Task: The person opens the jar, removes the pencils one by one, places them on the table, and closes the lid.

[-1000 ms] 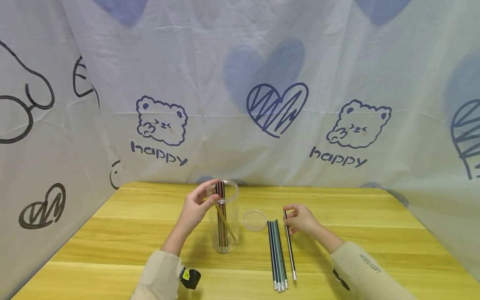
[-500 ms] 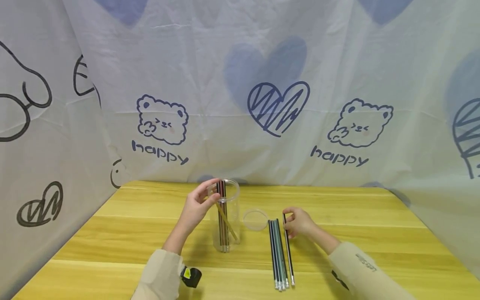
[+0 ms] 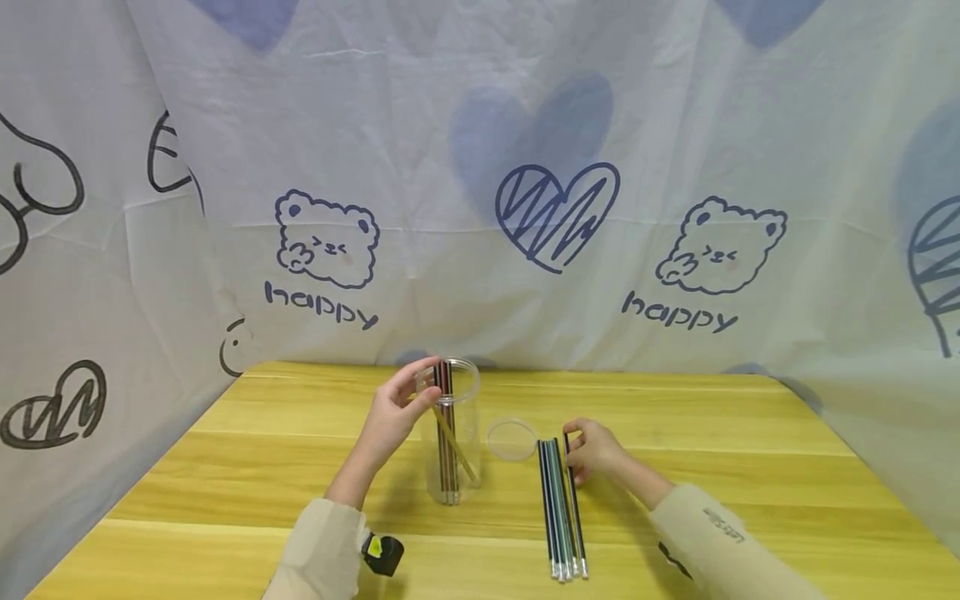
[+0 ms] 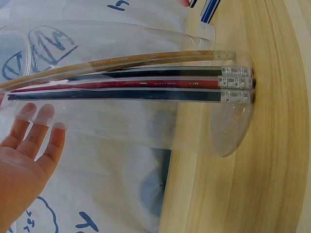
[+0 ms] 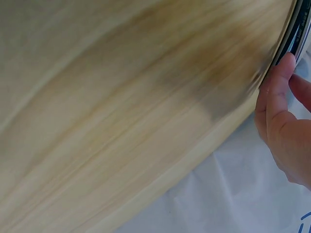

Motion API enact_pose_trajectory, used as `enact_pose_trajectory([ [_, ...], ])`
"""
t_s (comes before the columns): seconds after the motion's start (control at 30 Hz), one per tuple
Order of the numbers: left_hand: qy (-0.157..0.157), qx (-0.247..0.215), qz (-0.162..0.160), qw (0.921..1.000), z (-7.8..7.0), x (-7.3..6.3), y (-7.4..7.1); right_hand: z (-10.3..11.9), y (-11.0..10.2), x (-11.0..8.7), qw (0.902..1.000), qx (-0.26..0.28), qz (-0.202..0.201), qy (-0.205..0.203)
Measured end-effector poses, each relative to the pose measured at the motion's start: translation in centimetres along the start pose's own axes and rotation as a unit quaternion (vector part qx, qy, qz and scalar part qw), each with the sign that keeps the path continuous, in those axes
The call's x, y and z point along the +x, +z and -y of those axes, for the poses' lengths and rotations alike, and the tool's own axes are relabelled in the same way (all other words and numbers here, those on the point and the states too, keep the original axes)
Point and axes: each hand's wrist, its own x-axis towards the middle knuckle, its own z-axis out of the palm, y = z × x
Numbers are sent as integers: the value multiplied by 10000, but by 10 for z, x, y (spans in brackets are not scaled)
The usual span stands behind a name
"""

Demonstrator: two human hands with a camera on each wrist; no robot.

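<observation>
In the head view, my left hand (image 3: 390, 417) holds a clear plastic jar (image 3: 468, 433) near its rim, thumb on the near side. The jar stands upright on the table. Through its wall the left wrist view shows a yellow pencil (image 4: 146, 59) leaning across, plus a red pencil (image 4: 170, 84) and dark ones, metal eraser ends at the bottom. With thumb and fingers, my right hand (image 3: 600, 448) pinches a dark pencil (image 3: 577, 525) near its upper end. That pencil lies close along the right side of a row of dark and blue-green pencils (image 3: 553, 508), eraser ends toward me.
A clear round lid (image 3: 512, 440) lies between the jar and the pencil row. The wooden table (image 3: 247, 467) meets a white printed cloth (image 3: 442, 317) at the back, with more cloth on both sides. Black wrist straps (image 3: 382, 554) sit at the sleeves.
My right hand has moved left and slightly nearer with the dark pencil, narrowing the gap to the row. My left hand and the jar have stayed in place.
</observation>
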Motion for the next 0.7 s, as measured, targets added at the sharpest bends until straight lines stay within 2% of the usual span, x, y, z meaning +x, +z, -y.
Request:
enact_pose_trajectory([
  [0.7, 62, 52, 44, 10000, 2, 0, -2, -2, 7, 0, 9999, -119, -72, 40],
])
